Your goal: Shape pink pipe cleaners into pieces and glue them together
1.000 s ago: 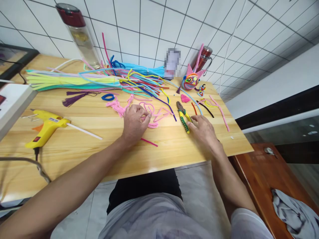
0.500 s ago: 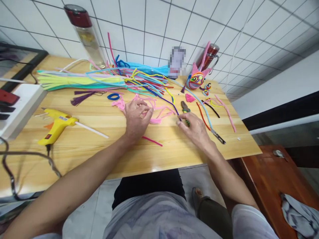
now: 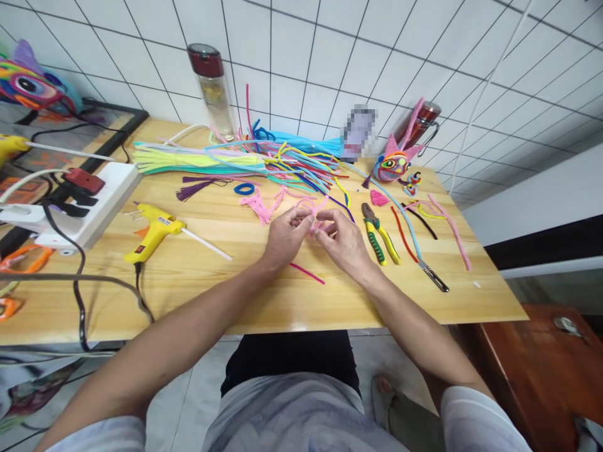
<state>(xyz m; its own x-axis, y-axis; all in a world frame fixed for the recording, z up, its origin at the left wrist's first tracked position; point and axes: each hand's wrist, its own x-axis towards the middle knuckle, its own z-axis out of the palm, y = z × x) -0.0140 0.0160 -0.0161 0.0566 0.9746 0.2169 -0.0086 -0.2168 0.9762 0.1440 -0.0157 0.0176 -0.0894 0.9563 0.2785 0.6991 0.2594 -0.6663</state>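
My left hand (image 3: 287, 237) and my right hand (image 3: 343, 242) meet over the middle of the table, fingertips almost touching. Both pinch a thin pink pipe cleaner (image 3: 305, 203), whose loops show above and between the fingers; its exact shape is partly hidden. Just left of the hands lies a bent bunch of pink pipe cleaners (image 3: 258, 207). A short magenta pipe cleaner (image 3: 308, 273) rests below my left hand. Right of my right hand are pliers (image 3: 377, 235) with green and yellow handles, jaws pointing away from me.
Behind the hands lies a long pile of coloured pipe cleaners (image 3: 202, 160). A yellow glue gun (image 3: 155, 235) with its cord and a white power strip (image 3: 94, 207) occupy the left. A glass bottle (image 3: 214, 94) and a pink-eared mask figure (image 3: 393, 164) stand near the wall. Small scissors (image 3: 434, 276) lie right.
My right hand has moved left from beside the pliers to meet my left hand, uncovering the pliers. The view has turned left, and the pink pipe cleaner is now held between both hands.
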